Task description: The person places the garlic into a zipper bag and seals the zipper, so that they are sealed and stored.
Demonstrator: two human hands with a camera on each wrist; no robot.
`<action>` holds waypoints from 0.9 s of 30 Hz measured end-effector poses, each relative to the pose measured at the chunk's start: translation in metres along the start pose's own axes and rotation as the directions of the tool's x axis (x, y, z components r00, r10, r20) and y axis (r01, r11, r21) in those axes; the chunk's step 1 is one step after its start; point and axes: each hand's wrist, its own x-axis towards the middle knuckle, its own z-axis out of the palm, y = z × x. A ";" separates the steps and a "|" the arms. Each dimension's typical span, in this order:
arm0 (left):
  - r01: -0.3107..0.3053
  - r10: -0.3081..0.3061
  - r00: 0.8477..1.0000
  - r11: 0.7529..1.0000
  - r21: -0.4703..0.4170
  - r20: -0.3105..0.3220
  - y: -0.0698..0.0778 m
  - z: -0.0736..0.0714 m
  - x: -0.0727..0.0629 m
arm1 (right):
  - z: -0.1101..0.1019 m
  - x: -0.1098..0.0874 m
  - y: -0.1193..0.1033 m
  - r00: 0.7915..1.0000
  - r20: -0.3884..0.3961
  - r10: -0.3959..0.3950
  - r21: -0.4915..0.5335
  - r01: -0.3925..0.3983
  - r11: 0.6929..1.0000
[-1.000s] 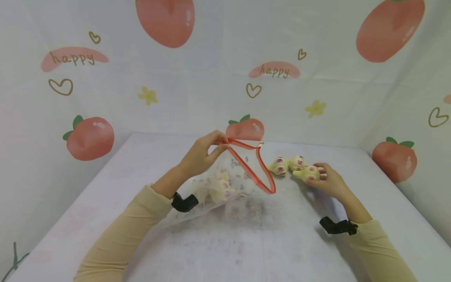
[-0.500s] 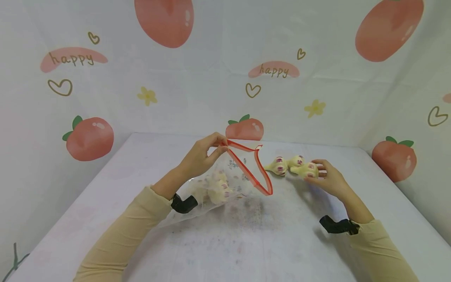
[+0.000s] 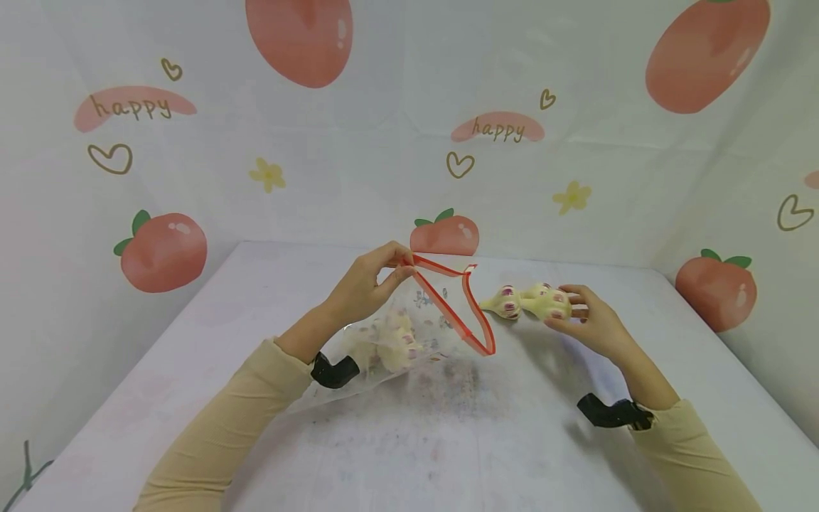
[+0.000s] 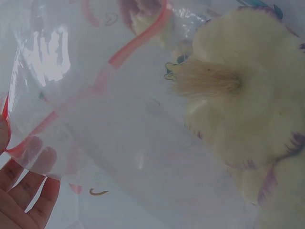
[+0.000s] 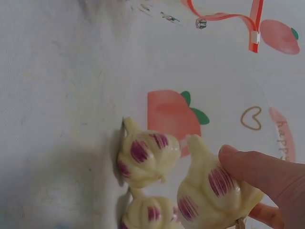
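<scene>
My left hand [image 3: 367, 284] pinches the red-edged mouth of a clear plastic zip bag [image 3: 481, 347] and holds it up, with the opening facing right. Pale garlic bulbs [image 3: 398, 345] lie inside the bag; one of them [image 4: 257, 95] shows large through the film in the left wrist view, roots facing the camera. On the right, my right hand [image 3: 595, 323] grips a purple-streaked garlic bulb [image 5: 214, 191] between thumb and fingers. Two more bulbs, one at the left [image 3: 505, 304] and one partly hidden behind the held bulb [image 5: 150, 212], rest on the table.
The pale table [image 3: 448, 441] has dark smudges in front of the bag. Behind it hangs a white cloth [image 3: 371, 192] printed with red fruit, hearts and flowers. Each wrist wears a black camera mount, the left one [image 3: 335, 371] overlapping the bag in the head view.
My right hand has shifted slightly left with its garlic bulb, which now overlaps the bulb behind it. The bag's mouth has sagged a little to the left; the left hand is nearly still.
</scene>
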 end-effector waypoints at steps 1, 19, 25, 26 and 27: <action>0.000 0.000 1.000 1.000 -0.001 0.000 0.000 0.000 0.000 | 0.000 -0.001 -0.001 1.000 -0.004 -0.003 0.003 0.003 1.000; -0.004 0.004 1.000 1.000 -0.009 -0.003 0.000 0.000 0.000 | 0.001 -0.009 -0.025 0.998 -0.054 -0.033 0.028 0.035 0.999; -0.009 0.009 1.000 1.000 -0.011 -0.003 0.002 0.000 0.001 | 0.001 -0.011 -0.031 0.997 -0.068 -0.049 0.023 0.051 0.998; -0.011 0.011 1.000 1.000 -0.011 -0.002 0.002 -0.001 0.001 | 0.001 -0.011 -0.032 0.996 -0.071 -0.055 0.023 0.057 0.998; -0.014 0.014 1.000 1.000 -0.011 -0.001 0.002 -0.001 0.001 | 0.001 -0.012 -0.032 0.995 -0.074 -0.062 0.025 0.064 0.998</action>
